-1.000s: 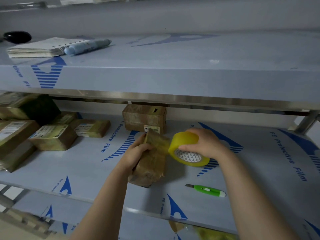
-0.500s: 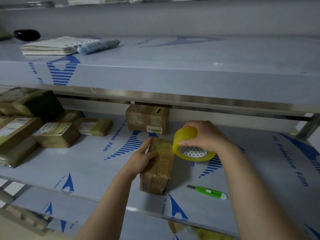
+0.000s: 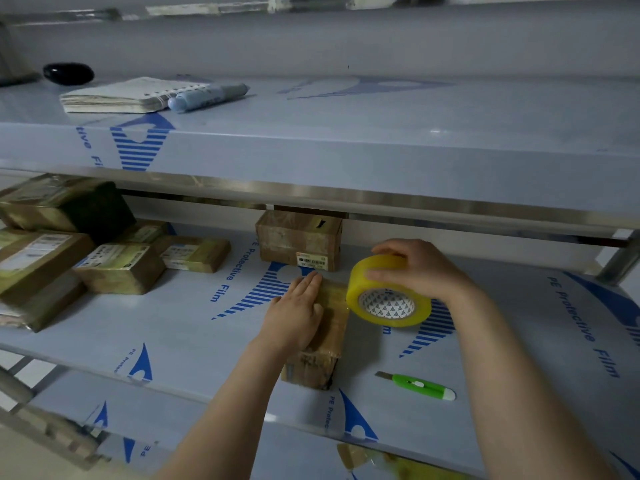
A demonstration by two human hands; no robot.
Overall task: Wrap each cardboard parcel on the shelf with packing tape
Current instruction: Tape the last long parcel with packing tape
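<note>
Lowered from its earlier tilt, the parcel (image 3: 327, 341) now lies flat near the front edge of the shelf (image 3: 173, 334), with the left hand (image 3: 294, 317) pressing tape down, fingers straight. The right hand (image 3: 420, 268) curls round the tape roll (image 3: 388, 296) just right of it. Next, probably, comes severing the strip with the green cutter (image 3: 419, 386).

Glossy yellow plastic tape roll (image 3: 388, 292) with a printed paper core, brown cardboard parcel (image 3: 323, 337) under shiny tape, smooth film-covered shelf (image 3: 194, 341) edged in bare metal, green plastic cutter (image 3: 420, 386).

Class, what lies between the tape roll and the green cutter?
Nothing: the head view shows only bare shelf film between tape roll and green cutter.
</note>
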